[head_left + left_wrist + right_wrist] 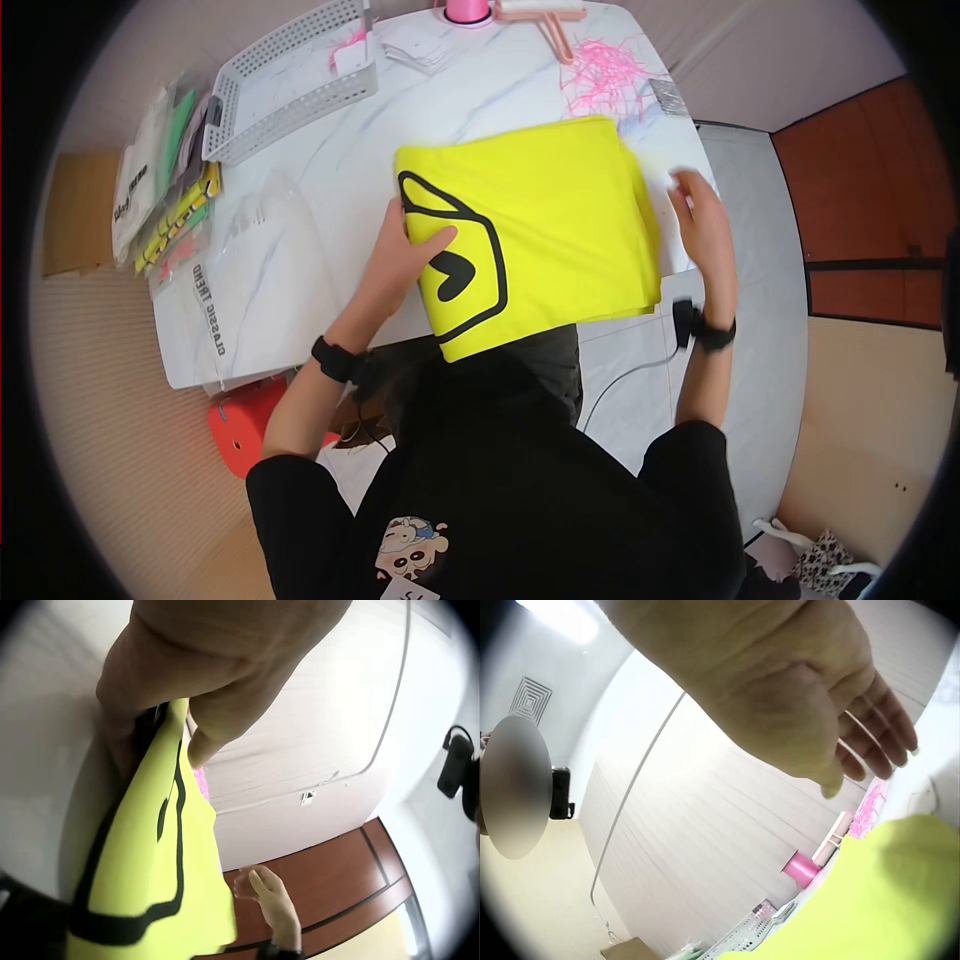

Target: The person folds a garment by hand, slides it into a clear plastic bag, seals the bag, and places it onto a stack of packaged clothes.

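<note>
Yellow cloth [575, 215] lay folded mid-frame in head view, atop a white marble-look table [335, 180], its lower edge reaching past the table's near edge, above the person's dark trousers [552, 372]. Its L part, approx frame ctr, bore a black outline [500, 260] w/ a black heart [455, 282] inside.

L hand [402, 258] pinched the cloth's L edge: thumb on top, other fingers mostly hidden at the edge. L wrist view agreed: cloth btwn thumb & fingers, spreading down to bottom of that frame.

R hand [705, 228] was at R of frame, just beside the cloth's R edge & apart from it, nothing in its grasp; fingers loose, slightly bent. In R wrist view they showed upper R, a bit spread, w/ cloth filling lower R.

Clear bag [268, 250] marked CLASSIC TREND lay L of L hand. Upper L: grey basket [297, 116] w/ holes; far L: bagged garments [180, 195], stacked. Top ctr: pink spool [467, 11], w/ a pink-handled tool [556, 38] just R of it. Pink threads [605, 78] lay tangled upper R. White papers [417, 54] sat btwn basket & spool. Red item [235, 430], lower L, was below table level; couldn't tell what.
</note>
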A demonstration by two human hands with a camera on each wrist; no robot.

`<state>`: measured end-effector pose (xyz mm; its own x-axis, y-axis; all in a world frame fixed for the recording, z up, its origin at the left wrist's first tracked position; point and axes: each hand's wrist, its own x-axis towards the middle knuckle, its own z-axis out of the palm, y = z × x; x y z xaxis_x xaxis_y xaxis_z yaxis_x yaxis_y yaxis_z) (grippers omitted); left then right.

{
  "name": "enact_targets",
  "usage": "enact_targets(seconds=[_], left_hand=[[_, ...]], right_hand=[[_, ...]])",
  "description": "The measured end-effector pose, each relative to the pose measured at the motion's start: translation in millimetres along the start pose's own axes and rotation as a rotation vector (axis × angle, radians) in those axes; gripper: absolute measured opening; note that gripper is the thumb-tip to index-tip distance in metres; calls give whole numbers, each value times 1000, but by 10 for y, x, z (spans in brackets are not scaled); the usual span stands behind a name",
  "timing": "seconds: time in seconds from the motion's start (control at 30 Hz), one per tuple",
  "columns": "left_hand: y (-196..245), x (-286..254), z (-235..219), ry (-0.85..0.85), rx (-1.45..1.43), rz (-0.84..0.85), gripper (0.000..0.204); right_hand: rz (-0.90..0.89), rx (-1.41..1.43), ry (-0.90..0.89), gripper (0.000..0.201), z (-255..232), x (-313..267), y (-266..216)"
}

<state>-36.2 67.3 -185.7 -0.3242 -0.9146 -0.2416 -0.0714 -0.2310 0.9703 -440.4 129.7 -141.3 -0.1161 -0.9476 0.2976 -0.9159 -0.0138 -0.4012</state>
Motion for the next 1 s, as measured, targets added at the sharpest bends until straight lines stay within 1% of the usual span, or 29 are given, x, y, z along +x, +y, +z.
enact_targets(seconds=[0.03, 0.07, 0.1, 0.13, 0.17, 0.2, 0.27, 0.3, 0.33, 0.4, 0.43, 0.5, 0.53, 0.6, 0.63, 0.7, 0.73, 0.77, 0.8, 0.83, 0.9, 0.93, 0.97, 1.0], left_hand=[[-6, -6, 27, 36, -58, -75, 59], [-41, 9, 33, 28, -53, -67, 59], [-117, 34, 32, 43, 91, 57, 59], [-163, 49, 33, 57, 224, 181, 58], [-236, 74, 56, 121, 375, 257, 56], [-148, 25, 96, 122, 377, 265, 56], [109, -144, 219, 151, 608, 373, 48], [147, -207, 253, 168, 642, 653, 47], [288, -290, 270, 81, 638, 768, 60], [248, -471, 275, 1, 717, 773, 60], [235, -514, 271, -6, 721, 770, 60], [200, -575, 271, 11, 749, 651, 63], [189, -546, 267, 6, 743, 648, 63], [169, -460, 230, 104, 693, 576, 69], [126, -443, 194, 109, 686, 546, 75], [94, -406, 157, 119, 717, 510, 76], [85, -379, 164, 134, 751, 478, 77], [110, -350, 187, 152, 731, 433, 76], [144, -319, 215, 145, 724, 428, 76], [181, -291, 241, 143, 735, 441, 76], [157, -242, 241, 129, 748, 452, 76], [99, -204, 178, 166, 660, 487, 64], [74, -166, 113, 201, 574, 519, 52], [95, -130, 56, 194, 582, 519, 52]], right_hand=[[-129, 23, 18, 23, 97, 229, 138], [-202, 59, -70, 27, 163, 451, 166], [-277, 95, -160, 31, 254, 659, 152], [-320, 116, -206, 35, 346, 861, 132], [-364, 145, -249, 38, 512, 1010, 166], [-367, 143, -241, 38, 631, 1140, 194], [-512, 81, -424, 43, 831, 1364, 249], [-480, -60, -463, 47, 911, 1435, 290], [-481, -54, -455, 47, 946, 1522, 331], [-520, -19, -396, 48, 1005, 1657, 480], [-514, -13, -395, 48, 1042, 1737, 557], [-566, -94, -313, 50, 1095, 1825, 713], [-561, -98, -319, 50, 1080, 1809, 738], [-498, -194, -254, 50, 1024, 1810, 792], [-493, -198, -260, 50, 970, 1794, 775], [-426, -393, -229, 50, 870, 1716, 754], [-417, -397, -237, 50, 774, 1665, 696], [-429, -363, -184, 49, 668, 1608, 618], [-444, -329, -131, 48, 620, 1559, 553], [-439, -334, -138, 48, 627, 1503, 504], [-619, -275, -199, 53, 669, 1406, 429], [-610, -275, -198, 53, 733, 1383, 437], [-586, -220, -254, 53, 840, 1360, 461], [-564, -161, -308, 53, 926, 1356, 492]])
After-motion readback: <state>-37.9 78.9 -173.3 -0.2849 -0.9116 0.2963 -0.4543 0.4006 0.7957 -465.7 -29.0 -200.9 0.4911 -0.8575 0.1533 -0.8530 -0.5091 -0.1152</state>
